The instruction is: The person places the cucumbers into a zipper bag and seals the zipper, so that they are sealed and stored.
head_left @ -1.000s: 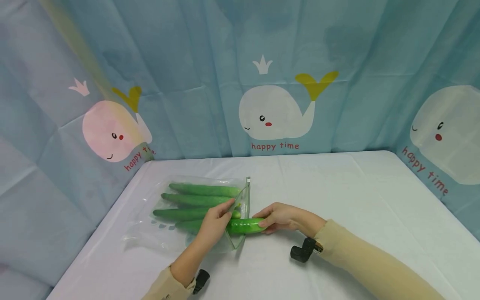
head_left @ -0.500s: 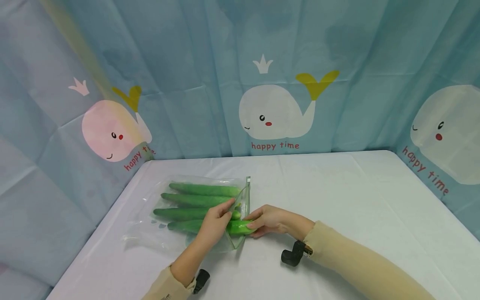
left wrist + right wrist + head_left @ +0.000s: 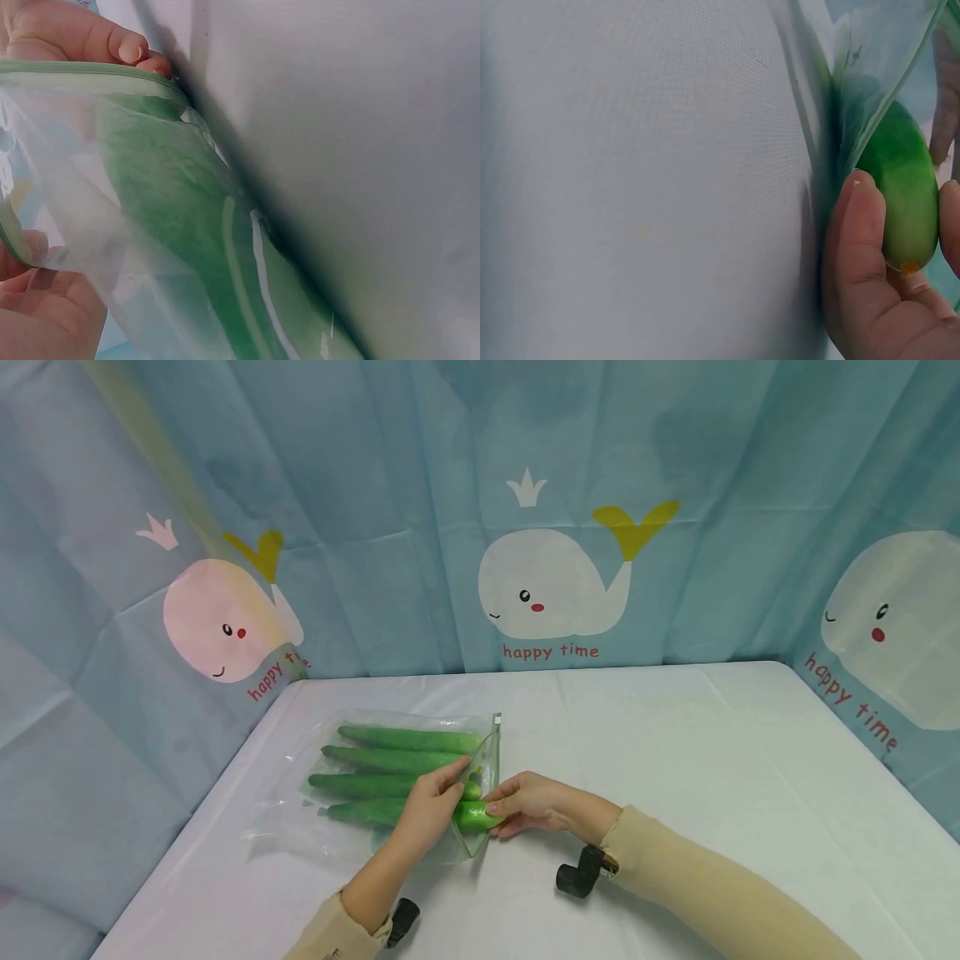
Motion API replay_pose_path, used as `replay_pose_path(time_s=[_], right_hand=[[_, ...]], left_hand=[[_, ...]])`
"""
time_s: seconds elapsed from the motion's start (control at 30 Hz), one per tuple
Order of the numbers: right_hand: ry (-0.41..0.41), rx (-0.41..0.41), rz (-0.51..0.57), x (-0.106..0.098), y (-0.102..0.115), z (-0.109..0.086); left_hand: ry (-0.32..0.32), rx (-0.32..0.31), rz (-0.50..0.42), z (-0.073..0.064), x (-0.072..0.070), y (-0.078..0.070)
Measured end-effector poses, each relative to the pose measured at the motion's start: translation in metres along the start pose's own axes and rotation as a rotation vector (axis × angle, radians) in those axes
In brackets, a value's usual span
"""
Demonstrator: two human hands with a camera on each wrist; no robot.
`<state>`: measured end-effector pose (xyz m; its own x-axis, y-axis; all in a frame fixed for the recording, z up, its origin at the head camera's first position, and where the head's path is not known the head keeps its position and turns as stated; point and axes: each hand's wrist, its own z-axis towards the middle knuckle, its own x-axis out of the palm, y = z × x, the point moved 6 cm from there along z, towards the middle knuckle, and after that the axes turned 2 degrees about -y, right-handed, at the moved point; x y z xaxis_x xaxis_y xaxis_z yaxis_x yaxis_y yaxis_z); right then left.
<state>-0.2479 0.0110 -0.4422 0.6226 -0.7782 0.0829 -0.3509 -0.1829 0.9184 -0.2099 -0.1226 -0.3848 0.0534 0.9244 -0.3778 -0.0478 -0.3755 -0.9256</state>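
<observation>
A clear zip bag [image 3: 285, 839] with a green-edged mouth lies on the table, its opening facing right. My left hand [image 3: 426, 810] pinches the bag's edge between thumb and fingers and keeps the mouth apart. A cucumber [image 3: 472, 816] lies mostly inside, nearest to me. My right hand [image 3: 536, 803] grips its pale end at the mouth, thumb on one side and fingers on the other, seen close in the right wrist view around the cucumber [image 3: 907, 195]. Three other cucumbers [image 3: 408, 740] lie side by side behind it in the bag. My left hand hides part of two cucumbers.
A white cloth covers the table [image 3: 675, 752]. Blue curtains [image 3: 390, 602] printed with whales rise at the back and sides. A black wrist camera [image 3: 577, 878] sits below my right cuff, another wrist camera [image 3: 403, 922] by my left.
My right hand has moved left with the cucumber, sliding it deeper into the bag, so that only its end now shows at the mouth. My left hand has stayed in place.
</observation>
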Motion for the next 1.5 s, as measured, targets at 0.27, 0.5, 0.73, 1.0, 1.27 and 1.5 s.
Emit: replay_pose_path(time_s=[0.27,0.5,0.73,1.0,1.27,1.5], right_hand=[[0.036,-0.002,0.045,-0.001,0.000,-0.002],[0.064,-0.019,0.061,-0.003,0.000,-0.001],[0.015,-0.023,0.009,-0.002,-0.003,0.004],[-0.069,-0.027,-0.057,0.004,-0.004,0.009],[-0.097,-0.012,-0.054,0.011,-0.003,0.010],[-0.074,-0.006,-0.042,0.015,-0.001,0.009]], left_hand=[[-0.002,0.004,0.008,0.001,0.000,0.001],[-0.008,-0.003,0.005,0.001,0.000,0.003],[-0.006,0.014,0.003,-0.001,0.000,0.001],[-0.014,0.007,0.015,-0.002,0.000,-0.002],[-0.009,-0.006,0.008,-0.003,0.000,0.000],[-0.004,0.002,0.006,-0.003,0.000,0.000]])
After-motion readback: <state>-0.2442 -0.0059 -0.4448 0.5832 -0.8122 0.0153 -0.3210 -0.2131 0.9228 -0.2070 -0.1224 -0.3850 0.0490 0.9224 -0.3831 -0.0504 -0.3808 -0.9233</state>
